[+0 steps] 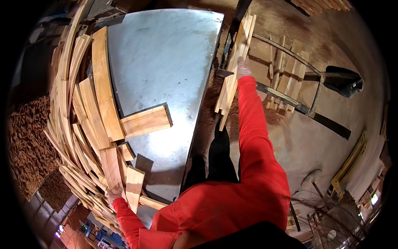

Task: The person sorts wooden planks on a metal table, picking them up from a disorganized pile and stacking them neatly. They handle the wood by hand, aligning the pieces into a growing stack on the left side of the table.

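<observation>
My left hand [114, 194] is at the lower end of a short wooden board [110, 166], its fingers closed on the board's edge. That board lies over a heap of other boards at the left of a metal table [161, 62]. Stretched forward, my right hand [244, 68] grips the side of a narrow stack of wooden strips [232, 81] beyond the table's right edge. Its far fingers are partly hidden by the wood. A wide board [103, 83] and a shorter cut piece [146, 121] rest on the table near the heap.
Long thin strips [62, 95] pile up along the far left. A metal frame [290, 98] stands right of my right arm, with several boards [290, 74] beyond it. A dark container [342, 81] sits farther right. Brown shavings [29, 145] fill the left side.
</observation>
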Available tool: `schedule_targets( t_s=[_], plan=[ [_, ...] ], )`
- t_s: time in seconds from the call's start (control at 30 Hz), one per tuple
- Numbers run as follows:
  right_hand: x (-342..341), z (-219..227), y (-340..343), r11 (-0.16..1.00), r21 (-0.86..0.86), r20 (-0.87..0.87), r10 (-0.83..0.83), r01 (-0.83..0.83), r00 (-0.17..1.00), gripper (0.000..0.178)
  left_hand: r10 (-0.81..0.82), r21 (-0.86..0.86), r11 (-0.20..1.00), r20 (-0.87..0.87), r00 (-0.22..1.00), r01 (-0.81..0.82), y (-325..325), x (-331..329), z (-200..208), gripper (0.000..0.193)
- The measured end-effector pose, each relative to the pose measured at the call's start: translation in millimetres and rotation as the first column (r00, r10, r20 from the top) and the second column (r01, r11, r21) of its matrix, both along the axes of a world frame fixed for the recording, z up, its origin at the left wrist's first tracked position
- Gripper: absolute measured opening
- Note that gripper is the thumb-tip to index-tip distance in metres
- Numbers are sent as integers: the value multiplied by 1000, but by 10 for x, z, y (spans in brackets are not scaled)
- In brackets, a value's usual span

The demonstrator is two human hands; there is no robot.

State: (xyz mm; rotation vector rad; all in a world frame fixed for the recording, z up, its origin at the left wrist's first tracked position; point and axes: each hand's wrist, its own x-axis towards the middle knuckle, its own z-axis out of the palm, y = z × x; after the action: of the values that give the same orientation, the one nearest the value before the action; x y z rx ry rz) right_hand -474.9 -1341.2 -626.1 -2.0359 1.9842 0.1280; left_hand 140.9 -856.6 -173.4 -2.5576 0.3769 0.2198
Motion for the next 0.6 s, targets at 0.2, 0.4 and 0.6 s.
schedule_targets(
  t_s=[0.2, 0.4, 0.6],
  plan=[
    [172, 315, -115, 924, 200, 511, -381, 325, 770, 68, -76, -132, 988, 70, 995, 85, 726, -231, -88, 67],
    [215, 1783, 311, 882, -48, 717, -297, 469, 631, 63, -300, -252, 895, 270, 915, 368, 1454, -167, -61, 35],
    [1747, 4016, 2434, 894, -300, 907, 158, 334, 391, 47, 167, -724, 625, 489, 856, 291, 1937, -204, 844, 37]
  ],
)
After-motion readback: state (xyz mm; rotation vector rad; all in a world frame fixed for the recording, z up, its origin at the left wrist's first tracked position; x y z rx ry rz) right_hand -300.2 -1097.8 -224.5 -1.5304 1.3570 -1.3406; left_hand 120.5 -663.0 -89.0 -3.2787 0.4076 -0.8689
